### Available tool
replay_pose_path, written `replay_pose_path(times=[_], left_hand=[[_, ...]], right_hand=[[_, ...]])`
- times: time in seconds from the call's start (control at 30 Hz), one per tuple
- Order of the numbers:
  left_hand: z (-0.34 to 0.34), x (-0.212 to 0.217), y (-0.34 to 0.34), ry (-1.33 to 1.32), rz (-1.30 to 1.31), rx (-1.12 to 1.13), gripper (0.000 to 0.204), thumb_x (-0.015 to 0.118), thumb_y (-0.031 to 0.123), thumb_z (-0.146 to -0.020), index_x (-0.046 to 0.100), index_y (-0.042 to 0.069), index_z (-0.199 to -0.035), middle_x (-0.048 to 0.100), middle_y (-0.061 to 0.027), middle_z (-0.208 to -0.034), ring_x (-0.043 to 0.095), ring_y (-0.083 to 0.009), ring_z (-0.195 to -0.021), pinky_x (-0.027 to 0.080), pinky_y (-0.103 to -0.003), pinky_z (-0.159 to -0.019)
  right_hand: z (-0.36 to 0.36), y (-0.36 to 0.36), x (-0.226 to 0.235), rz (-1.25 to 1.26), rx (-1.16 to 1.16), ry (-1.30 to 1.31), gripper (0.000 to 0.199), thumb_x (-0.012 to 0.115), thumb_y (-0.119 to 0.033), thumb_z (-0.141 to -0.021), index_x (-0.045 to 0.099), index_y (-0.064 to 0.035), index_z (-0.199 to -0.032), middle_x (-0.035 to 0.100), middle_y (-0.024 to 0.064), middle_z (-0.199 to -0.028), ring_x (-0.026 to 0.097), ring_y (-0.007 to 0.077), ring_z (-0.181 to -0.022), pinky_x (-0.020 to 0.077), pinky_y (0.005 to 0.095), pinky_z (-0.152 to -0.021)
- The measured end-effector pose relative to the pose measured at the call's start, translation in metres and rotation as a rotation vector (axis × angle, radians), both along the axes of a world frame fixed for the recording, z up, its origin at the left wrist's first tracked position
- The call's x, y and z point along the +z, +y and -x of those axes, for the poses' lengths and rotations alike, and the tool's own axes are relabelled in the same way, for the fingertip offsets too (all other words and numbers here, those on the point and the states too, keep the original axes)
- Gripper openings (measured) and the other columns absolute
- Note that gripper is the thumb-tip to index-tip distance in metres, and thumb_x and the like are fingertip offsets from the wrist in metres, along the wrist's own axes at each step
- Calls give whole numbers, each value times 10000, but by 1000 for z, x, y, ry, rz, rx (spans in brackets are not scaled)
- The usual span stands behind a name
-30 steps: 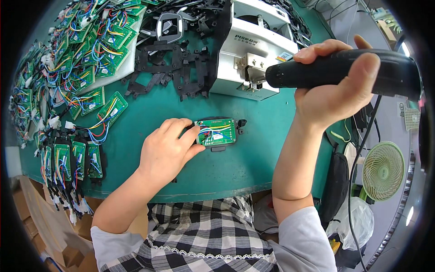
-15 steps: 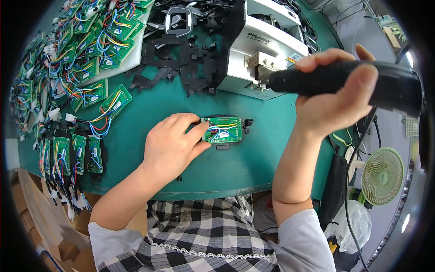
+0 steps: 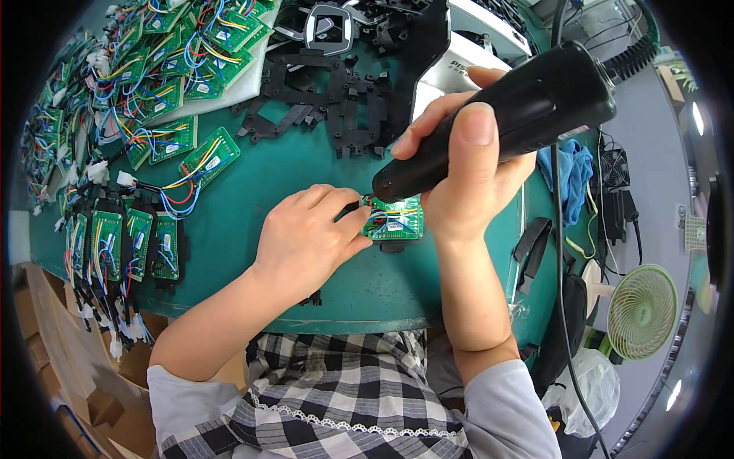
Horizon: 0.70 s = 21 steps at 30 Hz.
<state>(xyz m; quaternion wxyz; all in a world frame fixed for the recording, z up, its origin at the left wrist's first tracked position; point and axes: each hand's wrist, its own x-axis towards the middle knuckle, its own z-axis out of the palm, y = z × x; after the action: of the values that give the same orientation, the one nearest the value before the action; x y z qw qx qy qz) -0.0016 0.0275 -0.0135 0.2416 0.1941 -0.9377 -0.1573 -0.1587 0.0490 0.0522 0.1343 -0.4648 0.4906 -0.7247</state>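
Note:
My right hand (image 3: 475, 180) is wrapped round a black electric screwdriver (image 3: 535, 99), its nose tilted down to the left. That nose is over the upper left corner of a green circuit board (image 3: 401, 223) carrying coloured wires. Whether the bit touches the board is hidden. My left hand (image 3: 302, 233) pinches the board's left edge between thumb and fingers, keeping it flat on the table. Dark plastic shows under the board's lower edge.
Wired circuit boards (image 3: 172, 96) are heaped at the far left on the green table (image 3: 306, 298). Black plastic frames (image 3: 306, 92) lie behind my hands. A white screw-feeder machine (image 3: 440, 80) stands beyond the screwdriver. A power cord (image 3: 560, 268) hangs at the right, near a green fan (image 3: 642, 312).
My right hand has brought the screwdriver from the white machine down and left to the board. The left hand still holds the board; the whole view has shifted slightly.

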Motion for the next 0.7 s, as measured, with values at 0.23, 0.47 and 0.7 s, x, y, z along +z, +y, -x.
replay_pose_path(times=[0.23, 0.47, 0.7], left_hand=[[-1, 1, 1, 0, 4, 7, 361, 780, 239, -650, 686, 90, -964, 606, -8, -997, 595, -177, -932, 494, -311, -763], [2, -1, 1, 14, 12, 17, 353, 780, 234, -645, 684, 96, -955, 598, -4, -972, 598, -180, -916, 500, -311, -745], [2, 5, 2, 9, -35, 48, 344, 784, 232, -647, 677, 96, -945, 600, -4, -974, 602, -179, -918, 507, -318, -737]], right_hand=[[-9, -7, -5, 70, 139, 145, 582, 690, -363, -824, 457, 103, -1084, 595, 100, -632, 554, 134, -468, 453, 241, -448], [-11, -6, -6, 104, 177, 89, 612, 699, -355, -813, 448, 113, -1117, 596, 98, -636, 557, 124, -471, 454, 235, -442], [-7, -10, -5, 142, 219, 241, 590, 722, -329, -781, 491, 119, -1087, 613, 91, -642, 565, 117, -484, 453, 227, -450]])
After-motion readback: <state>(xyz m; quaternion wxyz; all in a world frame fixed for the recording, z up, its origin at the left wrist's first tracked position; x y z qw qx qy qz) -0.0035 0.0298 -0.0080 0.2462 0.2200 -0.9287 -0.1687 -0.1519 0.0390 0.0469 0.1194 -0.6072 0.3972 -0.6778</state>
